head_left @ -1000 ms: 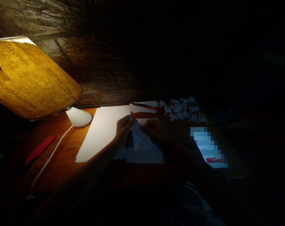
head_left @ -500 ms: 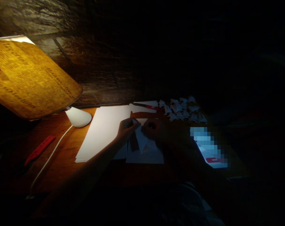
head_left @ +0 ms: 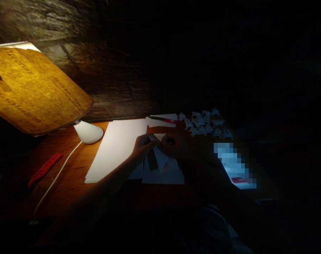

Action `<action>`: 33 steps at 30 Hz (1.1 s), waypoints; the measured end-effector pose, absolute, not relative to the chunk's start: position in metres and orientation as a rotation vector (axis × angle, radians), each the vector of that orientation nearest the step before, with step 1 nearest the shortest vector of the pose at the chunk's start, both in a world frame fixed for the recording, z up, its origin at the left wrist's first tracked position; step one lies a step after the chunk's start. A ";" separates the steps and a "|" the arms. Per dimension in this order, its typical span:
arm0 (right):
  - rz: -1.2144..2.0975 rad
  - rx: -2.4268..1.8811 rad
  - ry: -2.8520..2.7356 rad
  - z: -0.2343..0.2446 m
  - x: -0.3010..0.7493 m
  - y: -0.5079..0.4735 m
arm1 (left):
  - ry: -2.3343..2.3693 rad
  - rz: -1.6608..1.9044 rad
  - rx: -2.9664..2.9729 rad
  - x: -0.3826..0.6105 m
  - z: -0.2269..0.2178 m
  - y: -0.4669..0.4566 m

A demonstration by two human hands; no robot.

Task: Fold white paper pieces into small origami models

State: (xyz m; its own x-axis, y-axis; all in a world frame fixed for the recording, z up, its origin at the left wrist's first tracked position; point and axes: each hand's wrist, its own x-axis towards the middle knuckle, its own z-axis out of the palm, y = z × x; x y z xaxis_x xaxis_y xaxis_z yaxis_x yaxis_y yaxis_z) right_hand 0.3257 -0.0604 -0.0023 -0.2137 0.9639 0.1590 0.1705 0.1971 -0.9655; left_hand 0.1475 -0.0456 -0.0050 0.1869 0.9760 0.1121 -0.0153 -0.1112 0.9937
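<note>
Between my two hands is a small folded piece of white paper [head_left: 160,159], its pointed end hanging down toward me. My left hand [head_left: 144,144] pinches its upper left edge with thumb and fingers. Close beside it, my right hand [head_left: 173,144] has its fingers curled closed on the paper's upper right side, in deep shadow. Under the hands lies a white sheet [head_left: 162,177] on the wooden table. A larger stack of white paper [head_left: 118,144] lies to the left, partly beneath my left forearm.
Several folded paper pieces [head_left: 198,121] cluster at the back right. A red-handled knife [head_left: 164,119] rests on paper strips [head_left: 160,124]. A lit phone [head_left: 238,169] lies to the right. At left are a lamp [head_left: 88,132], its cord [head_left: 58,173] and a red strip-like object [head_left: 45,169].
Both hands stay nearly in place, still on the paper. The folded paper's hanging tip has shifted slightly to the right.
</note>
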 end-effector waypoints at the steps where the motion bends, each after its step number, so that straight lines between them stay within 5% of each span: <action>1: 1.118 -1.111 -1.576 -0.001 0.326 -0.060 | 1.021 1.170 1.359 0.147 -0.006 -0.045; 33: 1.253 -1.082 -1.484 -0.006 0.327 -0.058 | 0.958 1.315 1.035 0.149 -0.008 -0.041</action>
State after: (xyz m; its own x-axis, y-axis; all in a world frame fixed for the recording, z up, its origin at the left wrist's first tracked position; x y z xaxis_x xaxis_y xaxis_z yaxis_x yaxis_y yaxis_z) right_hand 0.3273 -0.0581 -0.0063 -0.2270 0.9698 0.0893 0.0744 0.1087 -0.9913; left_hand 0.1495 -0.0406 -0.0080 0.0390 0.9988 0.0285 -0.2788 -0.0165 0.9602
